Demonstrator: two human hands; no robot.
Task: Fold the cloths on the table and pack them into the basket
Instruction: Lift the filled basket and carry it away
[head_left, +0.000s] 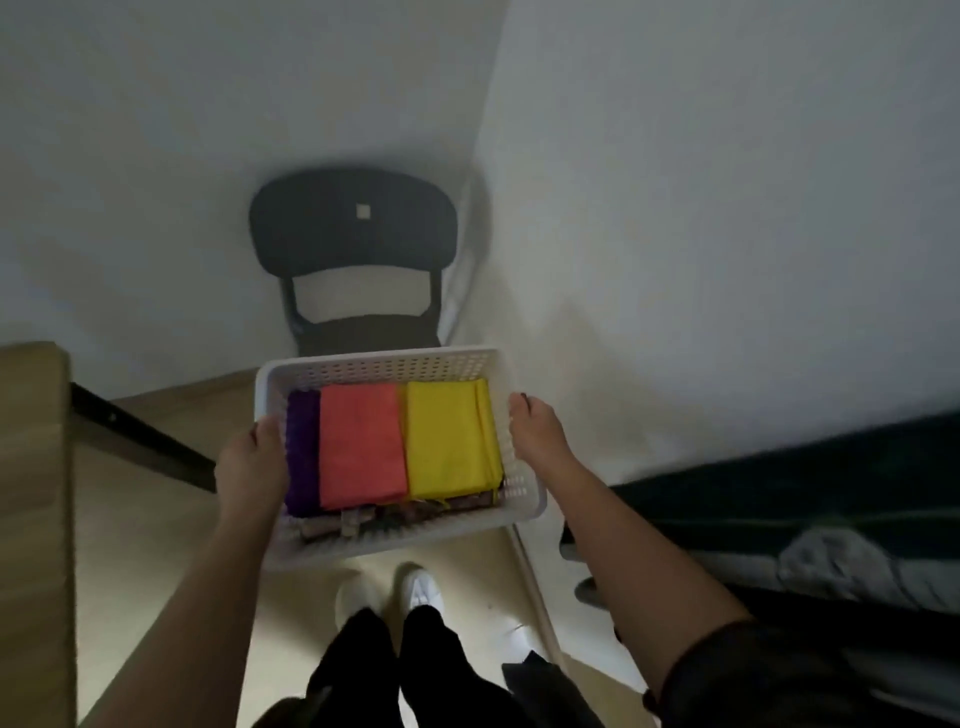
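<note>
Above black trousers (395, 670), the basket (374, 364) is gripped at its sides by left hand (252, 467) and right hand (537, 431); it is best kept level, lest the folded cloths (447, 436) be shifted.

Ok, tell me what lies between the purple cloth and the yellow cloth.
A folded orange cloth, flat in the basket between the purple cloth and yellow cloth; the head view shows it.
</note>
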